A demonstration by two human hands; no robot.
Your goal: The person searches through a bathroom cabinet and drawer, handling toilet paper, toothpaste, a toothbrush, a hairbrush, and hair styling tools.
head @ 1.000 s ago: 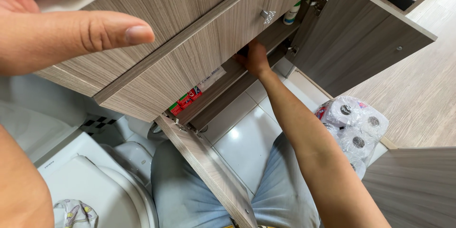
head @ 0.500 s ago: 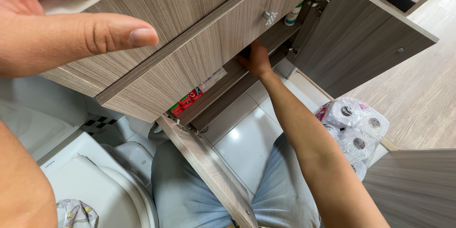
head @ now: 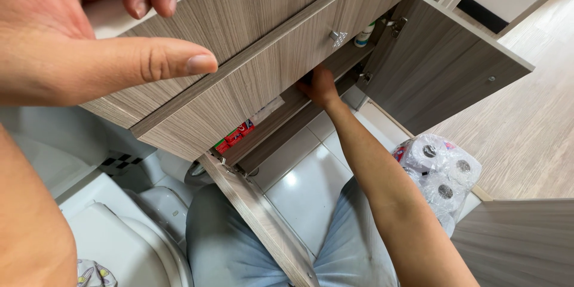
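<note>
Head view: the cabinet (head: 251, 78) is big and made of grey-brown wood with thin stripes in the grain. It fills the top and middle of the scene. Its drawer (head: 281, 63) has a small silver knob (head: 338, 37). Two doors hang open under it. The right door (head: 442, 66) swings far out to the right, over the wood floor (head: 538, 113). The left door (head: 263, 221) sticks out toward the person's lap, and only its thin edge shows. Between the doors there is open room above the shiny white tiles (head: 311, 185).

A white toilet (head: 119, 239) sits at the near left, just beside the left door. A pack of paper rolls (head: 439, 173) in clear wrap lies on the floor at the right, near the arm.

Inside the cabinet, a shelf (head: 281, 122) holds a red and green box (head: 234, 137) at its left end. A white bottle (head: 363, 34) with a green top stands far back on the right.

The right hand (head: 320, 84) reaches into the dark gap under the drawer. Its fingers are hidden in there, so I cannot tell if they hold something.

The left hand (head: 89, 42) is very near the camera, at the top left. It rests on the white top (head: 113, 18) of the cabinet. The thumb sticks out flat, the fingers curl, and it grips nothing.
</note>
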